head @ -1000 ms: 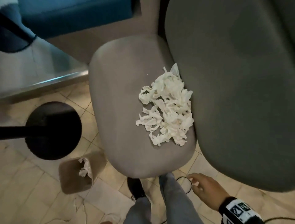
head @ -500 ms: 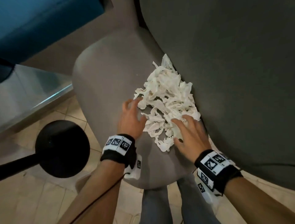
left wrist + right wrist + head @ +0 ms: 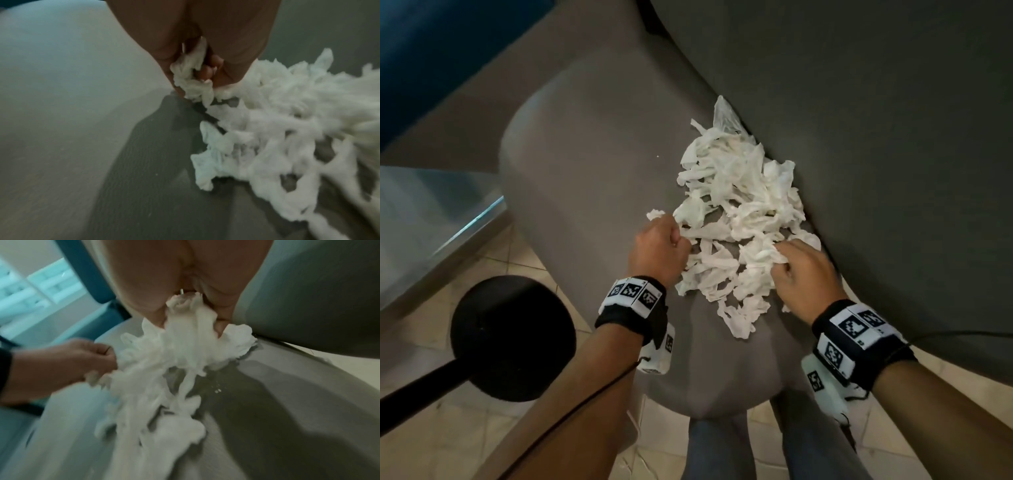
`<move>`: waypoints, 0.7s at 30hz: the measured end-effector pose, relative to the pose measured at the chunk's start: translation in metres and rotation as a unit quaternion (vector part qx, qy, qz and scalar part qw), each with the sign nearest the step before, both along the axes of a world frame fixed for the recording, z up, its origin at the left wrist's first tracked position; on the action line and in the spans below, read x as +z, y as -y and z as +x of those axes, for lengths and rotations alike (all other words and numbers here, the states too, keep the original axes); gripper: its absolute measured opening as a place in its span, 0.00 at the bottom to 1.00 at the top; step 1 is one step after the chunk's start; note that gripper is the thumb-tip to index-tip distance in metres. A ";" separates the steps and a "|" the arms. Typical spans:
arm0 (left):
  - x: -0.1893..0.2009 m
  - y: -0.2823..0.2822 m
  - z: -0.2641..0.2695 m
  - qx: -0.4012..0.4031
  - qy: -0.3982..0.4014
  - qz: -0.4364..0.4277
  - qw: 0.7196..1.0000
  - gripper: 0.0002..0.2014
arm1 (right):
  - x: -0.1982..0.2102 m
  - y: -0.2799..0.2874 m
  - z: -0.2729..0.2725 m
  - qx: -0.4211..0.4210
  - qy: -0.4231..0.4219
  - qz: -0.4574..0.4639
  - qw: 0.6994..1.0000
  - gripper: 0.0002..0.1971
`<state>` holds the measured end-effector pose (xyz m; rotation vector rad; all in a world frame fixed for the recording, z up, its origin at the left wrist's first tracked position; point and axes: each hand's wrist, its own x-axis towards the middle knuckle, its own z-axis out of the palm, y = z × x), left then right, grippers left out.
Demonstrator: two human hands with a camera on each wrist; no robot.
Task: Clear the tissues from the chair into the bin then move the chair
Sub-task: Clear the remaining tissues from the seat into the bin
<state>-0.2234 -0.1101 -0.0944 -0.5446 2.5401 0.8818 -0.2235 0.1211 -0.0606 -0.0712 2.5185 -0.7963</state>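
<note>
Gripping shredded white tissues (image 3: 736, 219) on a grey chair seat (image 3: 585, 192), left hand (image 3: 659, 248) and right hand (image 3: 803, 274) each close around a bunch (backrest just right).

The right hand (image 3: 191, 293) pinches the top of the tissues (image 3: 164, 373), which trail down in a ragged white heap across the chair seat (image 3: 287, 426). On the tissues' left edge, the left hand (image 3: 61, 366) grips them with curled fingers. Right of the tissues rises the dark chair back (image 3: 318, 296).
</note>
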 end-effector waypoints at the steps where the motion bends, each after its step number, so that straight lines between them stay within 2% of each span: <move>1: 0.005 0.003 0.001 0.014 -0.007 0.010 1.000 0.10 | 0.003 0.000 -0.002 -0.030 0.000 -0.021 0.999 0.07; 4: 0.018 0.007 0.002 0.026 -0.054 0.009 0.998 0.06 | 0.013 -0.001 -0.007 -0.119 0.046 -0.046 0.991 0.12; 5: 0.021 0.007 0.002 0.027 -0.068 0.013 0.997 0.07 | 0.017 -0.001 -0.009 -0.144 0.056 -0.055 0.986 0.13; 8: 0.023 0.004 -0.005 0.012 -0.112 0.023 0.993 0.22 | 0.022 -0.002 -0.013 -0.190 0.073 -0.057 0.977 0.17; 11: 0.014 -0.002 -0.018 -0.010 -0.109 0.009 0.994 0.27 | 0.011 -0.006 -0.012 -0.187 0.075 -0.021 0.979 0.04; 14: -0.001 -0.010 -0.027 -0.046 -0.070 -0.018 0.996 0.19 | -0.001 -0.009 -0.006 -0.137 0.103 0.025 0.985 0.24; 16: -0.008 -0.016 -0.029 -0.076 -0.035 -0.045 0.995 0.16 | -0.005 -0.007 -0.004 -0.102 0.098 0.049 0.989 0.30; 19: -0.013 -0.019 -0.028 -0.119 0.021 -0.080 0.989 0.17 | -0.011 -0.002 -0.001 -0.062 0.108 0.096 0.987 0.27; 21: -0.014 -0.018 -0.026 -0.117 0.025 -0.087 0.989 0.11 | -0.017 -0.002 0.002 -0.063 0.127 0.098 0.985 0.20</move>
